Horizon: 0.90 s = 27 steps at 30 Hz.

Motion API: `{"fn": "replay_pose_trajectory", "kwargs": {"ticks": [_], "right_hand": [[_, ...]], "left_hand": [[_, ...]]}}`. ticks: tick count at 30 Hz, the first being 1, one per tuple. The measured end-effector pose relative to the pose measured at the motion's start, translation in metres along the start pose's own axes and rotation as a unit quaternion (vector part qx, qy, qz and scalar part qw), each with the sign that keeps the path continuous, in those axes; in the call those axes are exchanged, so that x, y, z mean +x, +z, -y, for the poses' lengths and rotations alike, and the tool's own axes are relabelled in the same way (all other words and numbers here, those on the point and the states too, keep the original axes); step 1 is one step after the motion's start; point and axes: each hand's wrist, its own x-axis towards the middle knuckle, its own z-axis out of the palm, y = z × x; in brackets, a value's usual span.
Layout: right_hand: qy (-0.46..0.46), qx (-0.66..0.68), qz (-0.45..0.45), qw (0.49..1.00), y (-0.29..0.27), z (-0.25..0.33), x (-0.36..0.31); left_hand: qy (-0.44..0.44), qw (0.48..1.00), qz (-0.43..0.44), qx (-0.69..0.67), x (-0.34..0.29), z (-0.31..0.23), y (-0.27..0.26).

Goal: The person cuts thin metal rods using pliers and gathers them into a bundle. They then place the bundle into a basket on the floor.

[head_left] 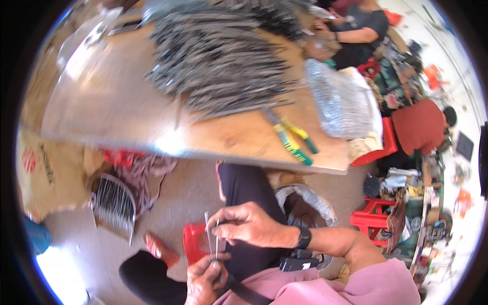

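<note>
Two thin metal rods (217,248) stand roughly upright between my hands, above my lap. My left hand (203,277) is closed around their lower ends, thumb and fingers pinching them. Higher up, my right hand (244,223) reaches in from the right, a dark watch on its wrist, with thumb and forefinger closed on the rod nearer to it. The other rod's top stands just left of those fingertips. Pliers (290,137) with yellow and green handles lie on the wooden table (112,96), beyond my hands.
A big pile of dark, thin strips (218,61) covers the table's middle. Bubble wrap (325,96) lies at its right. On the floor stand a bin of thin rods (114,203), a lined basket (325,208) and red stools (373,216). A co-worker (363,33) sits at the far right.
</note>
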Motion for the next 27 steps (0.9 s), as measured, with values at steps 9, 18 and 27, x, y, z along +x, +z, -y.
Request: {"fn": "replay_pose_trajectory", "kwargs": {"ticks": [9, 18, 27], "right_hand": [[-0.036, -0.038, -0.008, 0.999, -0.040, 0.017, -0.035], [-0.438, -0.608, -0.269, 0.605, -0.109, 0.229, -0.065], [-0.305, -0.767, -0.307, 0.474, -0.137, 0.264, -0.022]], "left_hand": [[-0.006, 0.990, 0.076, 0.120, 0.027, -0.002, 0.041], [0.022, 0.896, 0.042, 0.442, 0.120, 0.130, -0.128], [-0.110, 0.833, 0.128, 0.526, 0.153, 0.151, -0.130]]}}
